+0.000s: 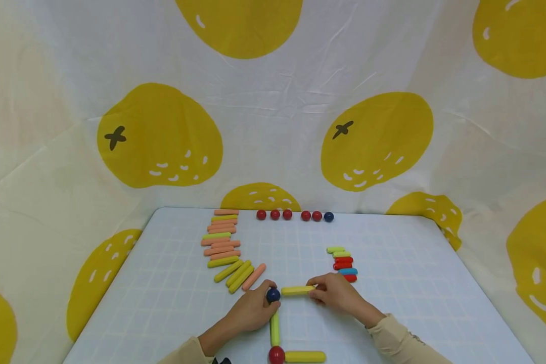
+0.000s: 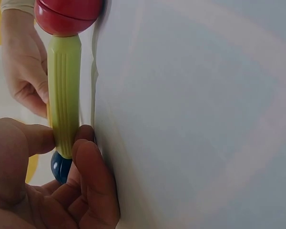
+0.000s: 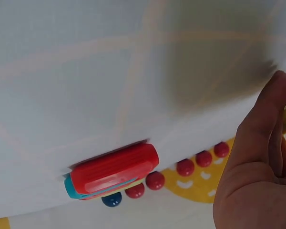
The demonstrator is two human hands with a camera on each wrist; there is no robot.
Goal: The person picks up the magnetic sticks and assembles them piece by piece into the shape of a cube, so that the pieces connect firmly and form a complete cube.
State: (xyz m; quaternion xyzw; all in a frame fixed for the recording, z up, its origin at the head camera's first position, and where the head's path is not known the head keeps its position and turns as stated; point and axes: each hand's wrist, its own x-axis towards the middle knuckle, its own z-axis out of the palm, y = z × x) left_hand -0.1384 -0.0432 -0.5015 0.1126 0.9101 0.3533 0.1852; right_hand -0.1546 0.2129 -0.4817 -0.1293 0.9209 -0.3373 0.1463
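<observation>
My left hand (image 1: pixel 254 307) grips a dark blue ball (image 1: pixel 273 294) at the far end of a yellow-green stick (image 1: pixel 275 328). In the left wrist view, its thumb and fingers close around that end of the stick (image 2: pixel 66 95). The stick's near end meets a red ball (image 1: pixel 276 354), from which a yellow stick (image 1: pixel 305 357) runs to the right. My right hand (image 1: pixel 338 294) pinches the right end of another yellow stick (image 1: pixel 298 290). This stick lies level, its left end right beside the blue ball.
Several orange and yellow sticks (image 1: pixel 222 230) form a curved row at the left. Along the back edge stand several red balls (image 1: pixel 275 215) and one blue ball (image 1: pixel 329 217). Short red, blue and green sticks (image 1: pixel 343 260) lie just beyond my right hand. A patterned cloth hangs behind the table (image 1: pixel 414 283).
</observation>
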